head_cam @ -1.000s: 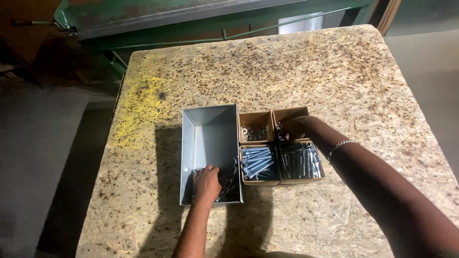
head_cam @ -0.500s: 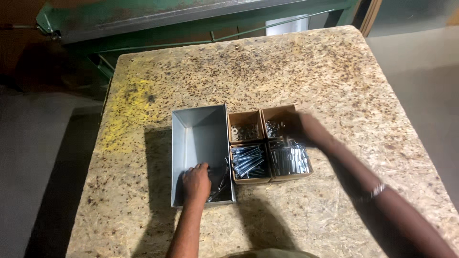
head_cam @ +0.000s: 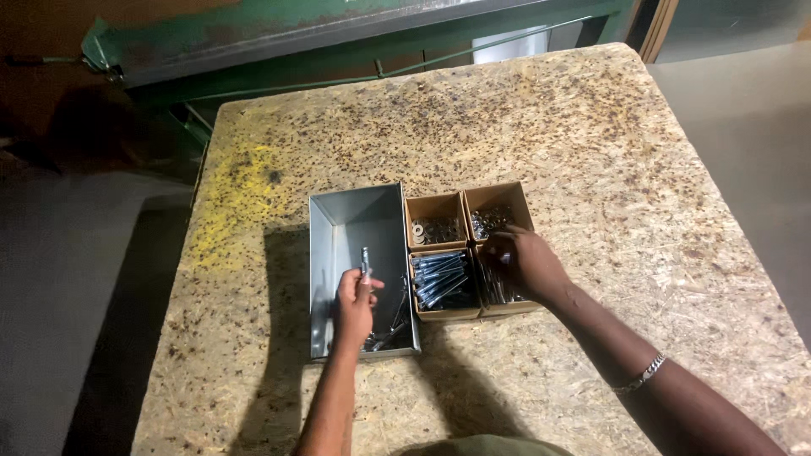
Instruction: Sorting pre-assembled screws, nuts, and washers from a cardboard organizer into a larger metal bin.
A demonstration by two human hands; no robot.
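The left hand (head_cam: pixel 355 297) pinched a slim steel bolt (head_cam: pixel 366 260) over the shiny metal bin (head_cam: pixel 359 221). The right hand (head_cam: pixel 519 263) dipped into a cardboard box (head_cam: pixel 507 291) of bolts, its grip hidden, on the rough chipboard table (head_cam: pixel 591 135).

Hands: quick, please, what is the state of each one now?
Left hand: closed, holding a bolt over the grey metal bin.
Right hand: in the cardboard box; grip cannot be told.
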